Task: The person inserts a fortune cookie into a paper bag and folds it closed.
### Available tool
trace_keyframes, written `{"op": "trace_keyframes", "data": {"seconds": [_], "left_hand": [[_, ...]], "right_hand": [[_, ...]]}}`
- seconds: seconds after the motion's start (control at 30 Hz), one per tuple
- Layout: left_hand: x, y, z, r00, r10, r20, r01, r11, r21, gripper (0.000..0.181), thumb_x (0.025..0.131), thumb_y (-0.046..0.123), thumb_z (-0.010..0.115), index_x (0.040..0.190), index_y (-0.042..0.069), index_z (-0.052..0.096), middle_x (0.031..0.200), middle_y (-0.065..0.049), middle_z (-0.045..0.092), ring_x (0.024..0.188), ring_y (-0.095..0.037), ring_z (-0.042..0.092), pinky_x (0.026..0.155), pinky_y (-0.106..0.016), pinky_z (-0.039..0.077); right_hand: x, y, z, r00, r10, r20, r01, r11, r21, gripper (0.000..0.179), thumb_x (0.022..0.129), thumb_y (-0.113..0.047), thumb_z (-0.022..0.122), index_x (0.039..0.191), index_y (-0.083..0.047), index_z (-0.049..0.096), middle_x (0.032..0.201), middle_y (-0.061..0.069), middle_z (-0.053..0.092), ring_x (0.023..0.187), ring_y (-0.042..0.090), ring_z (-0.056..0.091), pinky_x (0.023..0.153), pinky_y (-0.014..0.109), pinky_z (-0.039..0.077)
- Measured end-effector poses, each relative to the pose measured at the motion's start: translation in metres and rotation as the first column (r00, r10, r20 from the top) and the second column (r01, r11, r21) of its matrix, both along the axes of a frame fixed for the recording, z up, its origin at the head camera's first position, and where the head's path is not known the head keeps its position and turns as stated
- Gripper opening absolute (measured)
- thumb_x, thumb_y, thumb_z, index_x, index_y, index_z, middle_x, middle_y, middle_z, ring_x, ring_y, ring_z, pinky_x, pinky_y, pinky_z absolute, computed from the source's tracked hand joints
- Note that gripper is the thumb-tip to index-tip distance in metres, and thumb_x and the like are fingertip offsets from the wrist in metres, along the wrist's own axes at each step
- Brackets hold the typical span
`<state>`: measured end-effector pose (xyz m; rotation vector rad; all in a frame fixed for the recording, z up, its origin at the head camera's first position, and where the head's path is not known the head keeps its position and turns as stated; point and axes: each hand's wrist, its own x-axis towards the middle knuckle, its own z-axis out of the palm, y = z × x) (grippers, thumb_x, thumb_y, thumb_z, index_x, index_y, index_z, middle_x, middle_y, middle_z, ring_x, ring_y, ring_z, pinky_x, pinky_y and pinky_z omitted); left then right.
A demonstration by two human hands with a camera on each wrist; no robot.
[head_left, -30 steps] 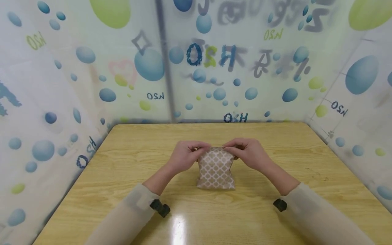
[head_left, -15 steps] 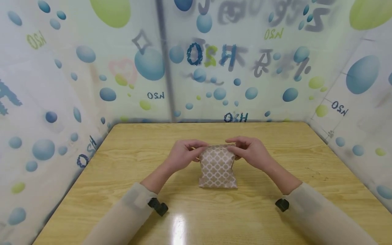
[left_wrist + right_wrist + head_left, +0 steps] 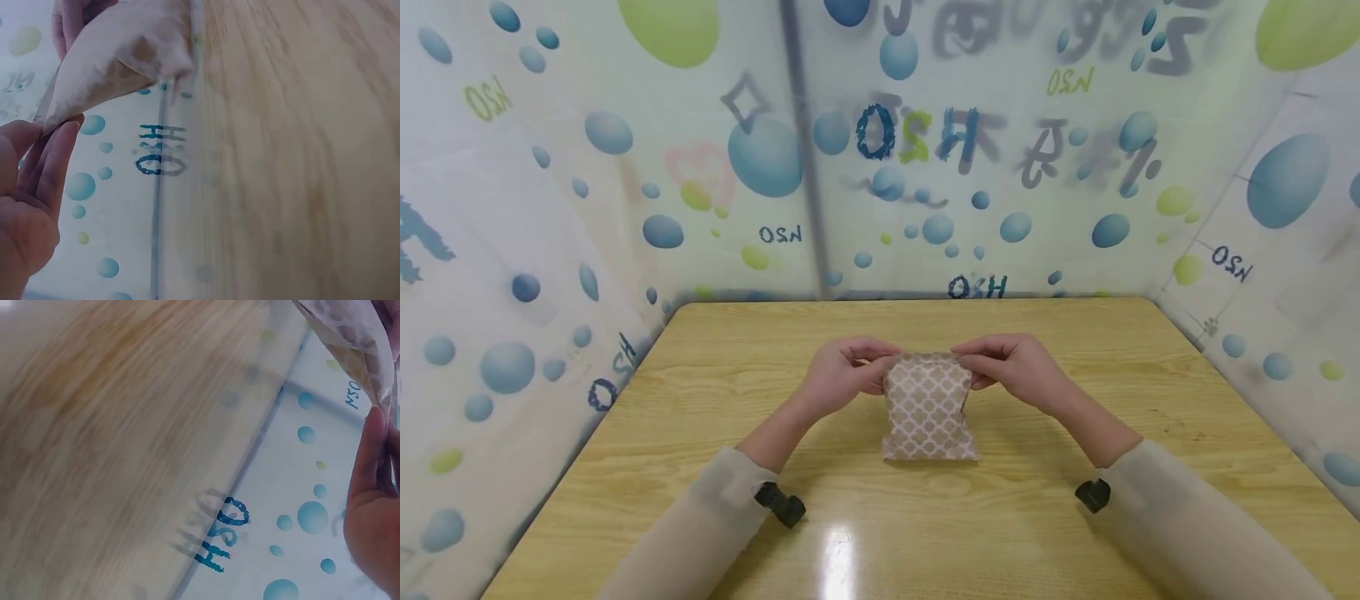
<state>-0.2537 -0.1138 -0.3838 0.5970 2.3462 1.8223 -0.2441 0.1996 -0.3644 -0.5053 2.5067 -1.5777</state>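
A small brown paper bag (image 3: 929,408) with a white lattice pattern stands upright on the table in the head view, its sides a little puffed. My left hand (image 3: 846,377) pinches the bag's upper left corner between thumb and fingers. At the upper right corner, my right hand (image 3: 1019,372) pinches it the same way. In the left wrist view the bag (image 3: 119,56) bulges away from the fingers of the left hand (image 3: 31,200). The right wrist view has the bag's edge (image 3: 356,337) held by the right hand (image 3: 375,512). What is inside the bag is hidden.
The wooden table (image 3: 715,375) reaches back to a curtain (image 3: 1015,225) printed with blue and green bubbles. More of this curtain hangs along both sides. A bright light reflection (image 3: 838,558) lies on the table's near part.
Both hands have shifted slightly along the bag's top edge, the left one outward to the left. The right fingers loosened about half a second ago and now pinch again. The bag stays nearly in place.
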Motion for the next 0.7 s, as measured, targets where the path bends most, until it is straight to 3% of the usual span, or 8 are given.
{"op": "trace_keyframes", "data": {"seconds": [0.3, 0.53, 0.7], "left_hand": [[-0.005, -0.001, 0.0, 0.996, 0.066, 0.052, -0.065, 0.998, -0.017, 0.018, 0.104, 0.012, 0.075, 0.118, 0.008, 0.086, 0.114, -0.012, 0.083, 0.077, -0.018, 0.08, 0.076, -0.038, 0.068], [-0.016, 0.002, -0.004, 0.985, 0.088, 0.149, -0.086, 0.996, -0.015, 0.019, 0.104, 0.015, 0.076, 0.12, 0.008, 0.084, 0.111, -0.012, 0.083, 0.08, -0.018, 0.079, 0.077, -0.036, 0.068], [-0.029, 0.006, -0.014, 0.975, 0.076, 0.209, -0.069, 0.997, -0.043, 0.022, 0.104, 0.015, 0.076, 0.123, 0.003, 0.08, 0.109, -0.013, 0.08, 0.079, -0.018, 0.078, 0.075, -0.035, 0.068]], "right_hand": [[-0.004, -0.003, -0.001, 0.999, -0.046, 0.014, 0.045, 0.997, 0.069, 0.023, 0.108, -0.015, 0.071, 0.125, -0.003, 0.082, 0.11, 0.012, 0.083, 0.084, 0.015, 0.078, 0.087, 0.044, 0.067], [-0.019, -0.005, -0.002, 0.99, -0.063, 0.126, 0.049, 0.993, 0.105, 0.03, 0.109, -0.019, 0.07, 0.133, -0.003, 0.078, 0.108, 0.013, 0.081, 0.087, 0.016, 0.077, 0.092, 0.045, 0.066], [-0.027, -0.002, -0.007, 0.989, -0.072, 0.129, 0.053, 0.988, 0.148, 0.042, 0.112, -0.022, 0.066, 0.148, -0.001, 0.066, 0.134, 0.022, 0.074, 0.11, 0.029, 0.077, 0.097, 0.045, 0.065]]}}
